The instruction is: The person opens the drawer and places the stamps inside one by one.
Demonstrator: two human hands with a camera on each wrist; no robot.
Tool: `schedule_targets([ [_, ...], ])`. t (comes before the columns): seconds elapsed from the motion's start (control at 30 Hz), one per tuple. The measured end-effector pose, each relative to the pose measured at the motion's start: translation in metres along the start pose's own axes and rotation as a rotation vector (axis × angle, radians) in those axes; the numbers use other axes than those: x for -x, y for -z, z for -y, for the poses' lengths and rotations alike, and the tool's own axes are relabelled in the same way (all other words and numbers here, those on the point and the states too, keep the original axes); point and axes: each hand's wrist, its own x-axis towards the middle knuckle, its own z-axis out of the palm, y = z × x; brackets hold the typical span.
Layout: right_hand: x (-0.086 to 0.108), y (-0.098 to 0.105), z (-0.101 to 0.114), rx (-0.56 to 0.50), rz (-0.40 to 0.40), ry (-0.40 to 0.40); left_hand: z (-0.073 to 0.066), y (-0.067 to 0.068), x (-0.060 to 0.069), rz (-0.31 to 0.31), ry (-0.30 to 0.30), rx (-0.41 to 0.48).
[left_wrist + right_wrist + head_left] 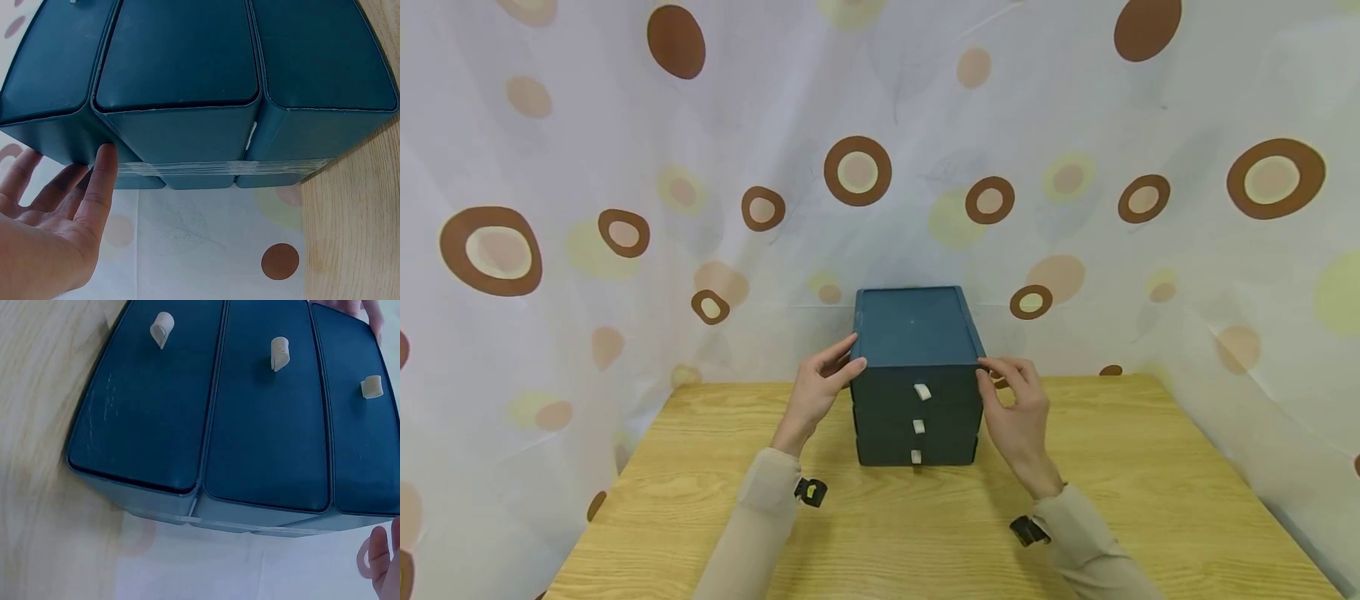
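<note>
A dark blue three-drawer box (917, 329) stands on the table, its drawer fronts toward me. Each front carries a small white pull tab, such as the top tab (922, 392), the middle tab (280, 354) and the bottom tab (162, 329). My left hand (820, 387) touches the box's upper left side, fingers fairly straight, thumb near the front top corner. In the left wrist view, the left hand (69, 219) lies against the side wall. At the upper right front corner is my right hand (1018, 408), its fingertips at the edge. All drawers look closed.
Clear tape (250, 167) runs across the side of the box. The box stands near the back of a wooden table (895, 533). Behind it hangs a white curtain (910, 100) with brown and beige spots. Black straps with cameras sit at both wrists.
</note>
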Motion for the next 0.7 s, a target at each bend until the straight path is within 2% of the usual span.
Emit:
schedule_targets([
  [0.2,-0.003,0.007,0.017,-0.025,-0.042,-0.056,-0.001,-0.001,0.000,-0.005,0.010,0.005],
  [0.37,-0.003,0.012,0.016,-0.020,-0.060,-0.101,-0.001,-0.001,0.000,-0.002,-0.002,0.000],
  [0.5,-0.001,0.017,0.015,0.003,-0.042,-0.129,-0.001,-0.001,0.002,0.000,-0.001,-0.001],
  [0.6,0.003,0.019,0.007,0.013,-0.030,-0.145,-0.002,-0.001,0.003,0.002,0.017,0.002],
  [0.7,0.010,0.019,-0.011,0.033,-0.016,-0.152,-0.004,0.000,0.003,0.009,0.028,0.005],
])
